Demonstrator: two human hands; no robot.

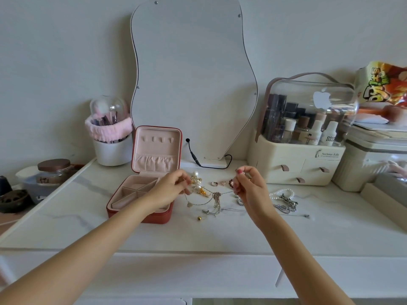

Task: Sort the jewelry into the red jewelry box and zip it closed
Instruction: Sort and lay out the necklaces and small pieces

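Head: necklace (209,193) strung left-right.

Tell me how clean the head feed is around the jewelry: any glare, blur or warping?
Head view: soft, even daylight, faint shadows, no glare on the pile. The necklace chain between left hand and right hand is thin and soft-edged, links unreadable. Wide-angle bending bows the tabletop edges. The clear organizer lid carries reflections.
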